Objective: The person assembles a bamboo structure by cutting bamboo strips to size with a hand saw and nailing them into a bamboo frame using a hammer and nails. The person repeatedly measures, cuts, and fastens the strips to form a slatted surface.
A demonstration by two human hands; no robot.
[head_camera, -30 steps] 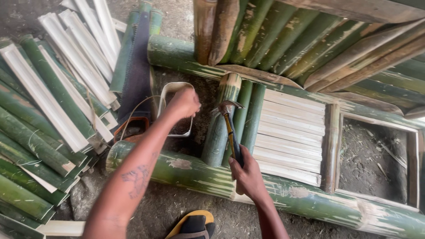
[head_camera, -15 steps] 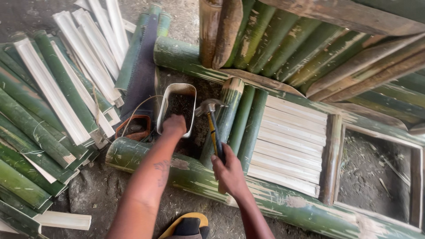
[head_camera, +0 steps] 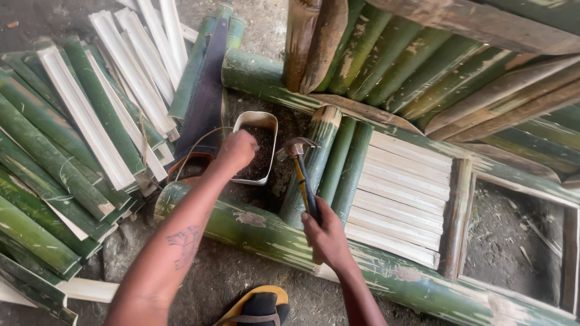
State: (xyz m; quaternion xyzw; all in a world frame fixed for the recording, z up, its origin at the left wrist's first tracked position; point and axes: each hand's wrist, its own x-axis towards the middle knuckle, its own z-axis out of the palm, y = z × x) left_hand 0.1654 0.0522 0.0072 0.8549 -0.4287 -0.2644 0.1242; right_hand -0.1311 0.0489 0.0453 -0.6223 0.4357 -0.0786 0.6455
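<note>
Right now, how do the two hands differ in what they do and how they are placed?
The right hand is closed around the yellow-and-black handle of a claw hammer, while the left hand holds no tool and reaches into a small metal container. The right hand lies over the bamboo frame, nearer the camera; the left hand is farther away. Both are bare.

Packages, labels, signs, screens — we find none; only one open grey metal tin (head_camera: 257,147) — unlabelled — among the bamboo.
</note>
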